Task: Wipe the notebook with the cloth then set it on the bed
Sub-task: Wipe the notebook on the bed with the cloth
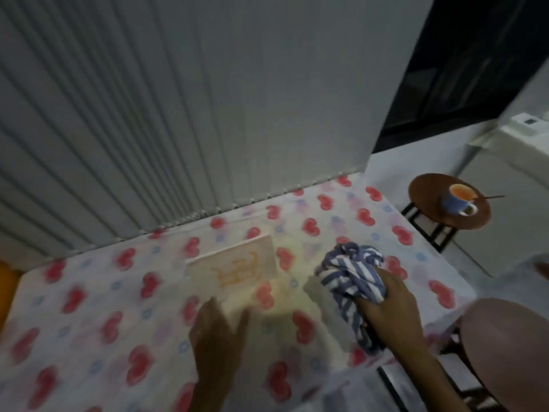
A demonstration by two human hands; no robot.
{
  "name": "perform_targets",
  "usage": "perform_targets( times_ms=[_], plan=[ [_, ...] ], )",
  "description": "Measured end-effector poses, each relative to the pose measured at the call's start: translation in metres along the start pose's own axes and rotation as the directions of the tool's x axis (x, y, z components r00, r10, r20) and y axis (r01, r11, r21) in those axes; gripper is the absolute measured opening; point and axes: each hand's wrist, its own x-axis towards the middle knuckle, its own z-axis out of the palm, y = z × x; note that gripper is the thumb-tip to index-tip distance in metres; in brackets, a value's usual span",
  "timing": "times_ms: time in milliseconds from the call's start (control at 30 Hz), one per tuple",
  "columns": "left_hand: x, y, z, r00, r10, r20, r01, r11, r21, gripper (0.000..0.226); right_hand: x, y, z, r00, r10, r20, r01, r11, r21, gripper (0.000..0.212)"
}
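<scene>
1 notebook (237, 270), cream with an orange design on its cover, lies flat on the bed (98, 295) at the centre of the frame, its far edge near the wall. The bed carries a white sheet printed with red hearts. The picture is blurred, so fine detail of the cover cannot be read.

1 cloth (352, 281), striped blue and white, sits bunched just right of the notebook, apart from it. The right hand (389, 304) is closed around the bunch, holding it against the sheet. The left hand (218, 331) is below the notebook with fingers spread wide and holding nothing; its fingertips appear to reach the near edge, though blur prevents confirming contact.

Judgement: the wipe is not yet under way. To do it well, the left hand should press the near edge to pin the notebook, while the right hand carries the cloth across the whole cover in flat, overlapping passes, since a soft mattress lets a book slide.

Further count: 1 round wooden stool (448, 200) at the upper right, bearing 1 cup (459, 199); 1 pinkish round seat (505, 340) at the lower right.
</scene>
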Motion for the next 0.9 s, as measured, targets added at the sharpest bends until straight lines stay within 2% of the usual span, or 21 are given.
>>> perform_targets(
  times_ms=[67,167,200,233,300,433,500,533,667,767,900],
  plan=[
    [0.019,-0.037,-0.014,0.994,-0.068,-0.083,0.073,0.996,0.055,0.097,-0.003,-0.017,0.028,0.999,-0.005,0.036,0.004,1.000,0.029,0.025],
    [0.053,-0.065,-0.030,0.982,-0.103,-0.161,0.100,0.995,-0.028,0.073,-0.005,-0.038,0.057,0.999,-0.028,0.022,0.027,0.998,0.064,0.028],
    [0.065,-0.070,-0.034,0.985,-0.055,-0.165,0.051,0.998,-0.029,0.066,-0.005,-0.043,0.064,0.999,-0.033,0.041,0.030,0.997,0.069,0.022],
    [0.076,-0.072,-0.037,0.982,0.056,-0.178,-0.057,0.998,0.000,0.061,-0.004,-0.047,0.069,0.997,-0.034,0.068,0.029,0.997,0.072,0.017],
    [0.096,-0.078,-0.037,0.933,0.328,-0.147,-0.315,0.943,0.102,0.055,-0.004,-0.055,0.077,0.996,-0.019,0.083,0.013,0.997,0.071,0.018],
    [0.125,-0.071,-0.050,0.906,0.422,-0.021,-0.422,0.906,-0.006,0.055,-0.004,-0.067,0.080,0.999,0.015,0.052,-0.016,0.999,0.035,0.025],
    [0.129,-0.072,-0.049,0.828,0.560,0.028,-0.560,0.828,0.030,0.056,-0.004,-0.071,0.080,0.998,0.028,0.063,-0.030,0.999,0.028,0.024],
    [0.132,-0.072,-0.051,0.814,0.578,0.061,-0.580,0.815,0.011,0.055,-0.004,-0.072,0.080,0.998,0.038,0.059,-0.039,0.999,0.019,0.026],
    [0.150,-0.062,-0.068,0.880,0.423,0.214,-0.384,0.901,-0.203,0.040,-0.007,-0.077,0.079,0.999,0.041,0.034,-0.042,0.999,0.006,0.034],
    [0.155,-0.051,-0.082,0.865,0.438,0.244,-0.379,0.890,-0.253,0.042,-0.006,-0.082,0.079,0.999,0.031,0.012,-0.031,1.000,0.005,0.038],
    [0.165,-0.032,-0.093,0.861,0.480,0.167,-0.424,0.860,-0.284,0.025,-0.004,-0.090,0.080,0.998,-0.040,-0.051,0.039,0.999,-0.011,0.041]
  ],
)
